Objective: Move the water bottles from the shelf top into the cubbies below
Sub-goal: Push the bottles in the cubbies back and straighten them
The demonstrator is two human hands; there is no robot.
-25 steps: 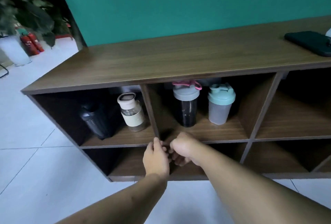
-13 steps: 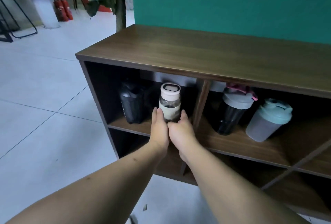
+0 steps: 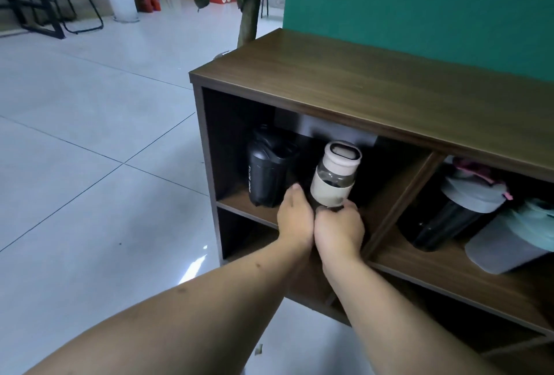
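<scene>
Gripping low, we hold the cream-sleeved bottle point(image 3: 332, 182) at centre frame, inside the left upper cubby point(image 3: 236, 200) beside the black shaker point(image 3: 269, 170). Left hand point(image 3: 295, 220) and right hand point(image 3: 338, 230) fingers curl around its base. It looks rigid, probably light; the sleeve offers surer purchase.

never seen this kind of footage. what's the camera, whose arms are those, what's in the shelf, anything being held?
There is no robot here. A person wears one wide-angle camera on the head, looking forward and down, so the two bare arms are that person's own. The left hand and right hand meet at the base of a clear bottle with a cream sleeve and cap, in the leftmost upper cubby of a wooden shelf unit. The right hand's fingers wrap its base; the left hand's grip is hidden. A black shaker bottle stands beside it. The next cubby holds a dark bottle with a grey lid and a frosted one with a mint lid.
</scene>
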